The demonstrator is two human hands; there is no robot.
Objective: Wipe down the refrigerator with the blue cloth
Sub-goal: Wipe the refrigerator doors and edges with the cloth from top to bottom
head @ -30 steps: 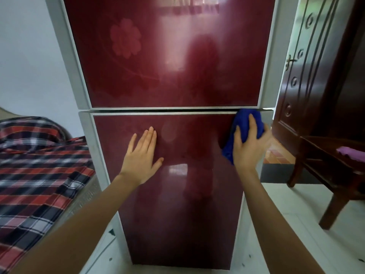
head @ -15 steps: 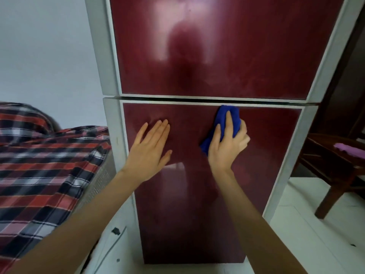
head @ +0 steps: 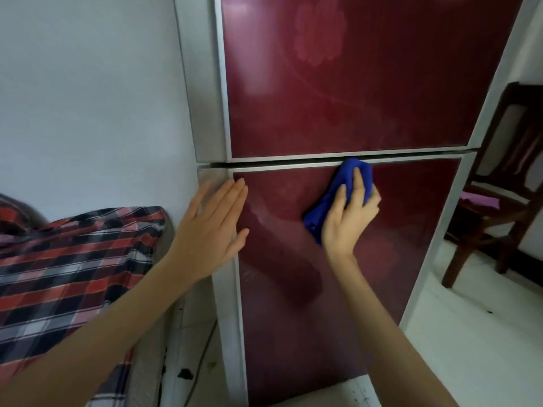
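Blue cloth (head: pixel 329 205) on closed refrigerator door (head: pixel 405 230)

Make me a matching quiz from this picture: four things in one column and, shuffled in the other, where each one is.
Things
1. blue cloth
2. left hand
3. plaid blanket
4. wooden chair

Places
A. on the floor, right of the refrigerator
B. flat, fingers straight, at the left edge of the lower door
C. left of the refrigerator
D. held by the right hand against the lower door, just under its top edge

Pairs: 1-D, 2-B, 3-C, 4-A
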